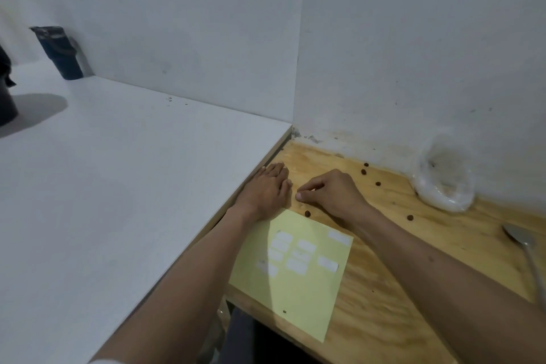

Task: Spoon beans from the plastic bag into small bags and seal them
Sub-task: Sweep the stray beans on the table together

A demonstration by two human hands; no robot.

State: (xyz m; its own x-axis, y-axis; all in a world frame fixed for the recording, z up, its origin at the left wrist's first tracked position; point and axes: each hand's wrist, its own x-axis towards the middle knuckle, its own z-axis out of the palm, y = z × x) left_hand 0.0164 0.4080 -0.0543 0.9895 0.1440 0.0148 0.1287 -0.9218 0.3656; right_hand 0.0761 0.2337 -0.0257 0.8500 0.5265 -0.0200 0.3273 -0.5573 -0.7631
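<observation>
My left hand lies flat, palm down, on the wooden table, right beside the edge of the white table. My right hand rests next to it with its fingers curled and thumb and forefinger pinched together on the wood; nothing shows between them. Several dark beans lie loose on the wood, one just below my right thumb and others toward the wall. A clear plastic bag sits crumpled against the wall at the right. A metal spoon lies near the right edge.
A pale yellow sheet with several white labels lies under my forearms at the table's front edge. The higher white table fills the left, with a dark tumbler at its back and a dark object at the far left. Walls close off the corner.
</observation>
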